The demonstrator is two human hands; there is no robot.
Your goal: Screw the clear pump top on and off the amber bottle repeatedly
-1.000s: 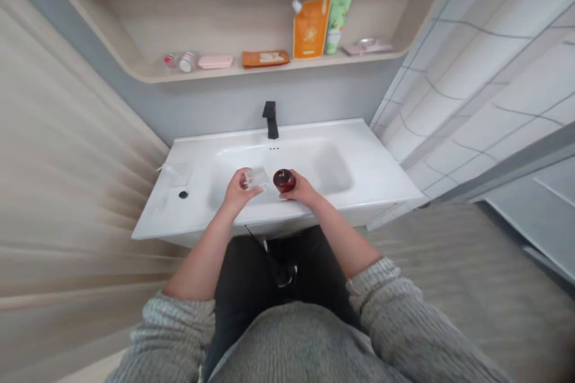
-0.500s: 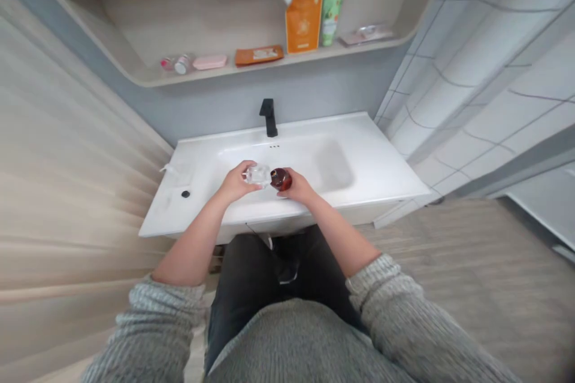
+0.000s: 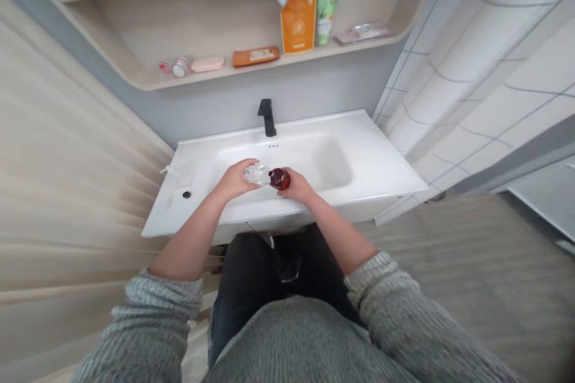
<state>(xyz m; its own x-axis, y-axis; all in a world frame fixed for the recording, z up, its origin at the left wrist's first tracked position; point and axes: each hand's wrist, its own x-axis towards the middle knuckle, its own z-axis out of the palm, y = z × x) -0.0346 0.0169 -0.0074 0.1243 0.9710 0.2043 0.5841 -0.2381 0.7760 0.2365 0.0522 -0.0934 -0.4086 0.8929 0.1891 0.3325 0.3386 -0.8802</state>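
Observation:
Over the front of the white sink, my left hand is closed round a small clear container. My right hand grips a dark reddish-brown bottle, tilted to the left so that its top meets the clear container. Both hands hang just above the basin near its front rim. What is inside either vessel cannot be made out.
A black tap stands at the back of the sink. The shelf above carries an orange pouch, a green tube, an orange packet, a pink case and small jars. Tiled wall to the right, panelled wall to the left.
The bottle in my right hand has tipped from upright over to the left, and both hands have drawn together until bottle and clear container touch. The view has shifted slightly.

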